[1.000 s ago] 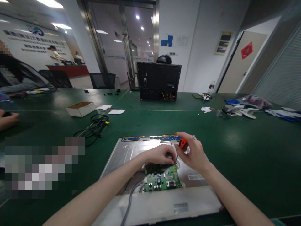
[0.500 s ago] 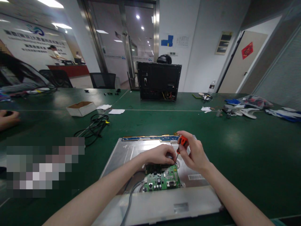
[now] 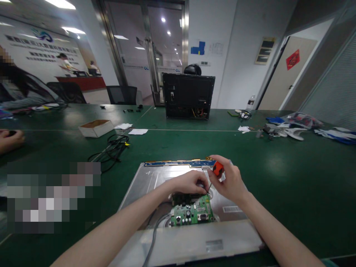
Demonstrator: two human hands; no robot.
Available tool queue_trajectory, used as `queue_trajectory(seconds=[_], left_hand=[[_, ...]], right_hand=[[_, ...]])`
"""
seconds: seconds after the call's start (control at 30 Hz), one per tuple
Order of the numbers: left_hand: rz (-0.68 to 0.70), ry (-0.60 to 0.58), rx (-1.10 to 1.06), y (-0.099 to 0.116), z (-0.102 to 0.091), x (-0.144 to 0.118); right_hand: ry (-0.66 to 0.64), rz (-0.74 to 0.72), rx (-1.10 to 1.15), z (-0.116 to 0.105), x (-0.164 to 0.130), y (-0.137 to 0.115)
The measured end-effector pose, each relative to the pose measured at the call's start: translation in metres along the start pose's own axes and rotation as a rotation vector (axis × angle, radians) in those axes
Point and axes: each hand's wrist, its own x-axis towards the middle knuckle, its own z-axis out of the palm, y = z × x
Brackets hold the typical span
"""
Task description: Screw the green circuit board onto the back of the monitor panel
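My right hand (image 3: 229, 181) grips the red-and-black handle of a screwdriver (image 3: 218, 169). Its thin shaft slants down to the upper right corner of a green circuit board (image 3: 191, 215). Beside the tip, my left hand (image 3: 191, 182) has its fingers pinched together at the board's far edge; what they hold, if anything, is hidden. The board sits on the silver metal back of a display panel (image 3: 161, 172), which lies flat on the table. Along the panel's far edge runs a blue circuit strip (image 3: 172, 163). A grey cable (image 3: 154, 239) leads from the board towards me.
Black cables (image 3: 114, 150) lie coiled left of the panel, near an open white box (image 3: 96, 128). Across the green table (image 3: 222, 144) stands a black device housing (image 3: 189, 96). Another person's hand (image 3: 11, 141) rests at the left edge. Bags and loose parts (image 3: 274, 129) lie at right.
The screwdriver handle has turned and tilted slightly to the right, and my right fingers have shifted around it. My left hand stays in place.
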Motion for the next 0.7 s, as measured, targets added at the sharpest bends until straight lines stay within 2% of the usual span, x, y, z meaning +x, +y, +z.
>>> queue_trajectory(seconds=[0.2, 0.43, 0.7], left_hand=[[-0.004, -0.001, 0.005, 0.0002, -0.0002, -0.0004], [-0.002, -0.013, -0.004, -0.0009, 0.001, 0.0], [0.004, -0.008, -0.01, 0.002, 0.0005, -0.0001]], right_hand=[[-0.024, 0.009, -0.006, 0.0003, 0.0001, 0.0008], [-0.126, 0.039, 0.134, -0.0067, 0.002, -0.0022], [-0.074, 0.03, 0.092, -0.0066, 0.0037, -0.0048]])
